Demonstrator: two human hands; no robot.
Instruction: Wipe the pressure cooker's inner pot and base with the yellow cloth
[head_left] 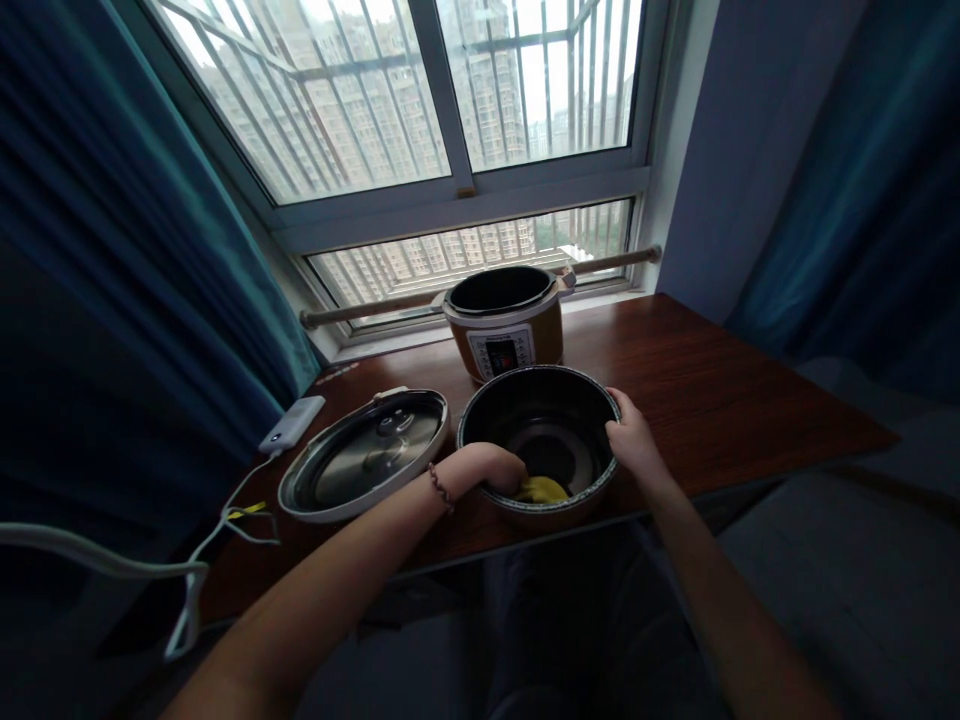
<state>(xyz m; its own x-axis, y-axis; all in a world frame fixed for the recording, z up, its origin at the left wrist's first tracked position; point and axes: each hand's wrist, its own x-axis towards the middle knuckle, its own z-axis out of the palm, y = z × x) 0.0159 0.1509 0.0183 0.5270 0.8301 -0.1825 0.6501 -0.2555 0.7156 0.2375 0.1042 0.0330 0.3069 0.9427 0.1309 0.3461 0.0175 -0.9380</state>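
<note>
A dark inner pot (555, 400) of a pressure cooker stands near the front edge of the wooden table, its mouth turned up toward me. My left hand (501, 468) reaches over its near rim and is closed on a yellow cloth (541, 490) against the inside wall; the fingers are partly hidden. With my right hand (628, 432) I grip the pot's right rim, thumb and fingers around the edge. Behind the pot sits the cooker body (510, 325), brown and white with a control panel, its top open. To the left the round lid (367, 455) lies with its shiny inner side up.
A white power strip (292, 425) with white cables (195, 570) is at the table's left end. The wooden table (720, 390) reaches to the barred window (465, 200) behind. Blue curtains (135, 250) hang on both sides.
</note>
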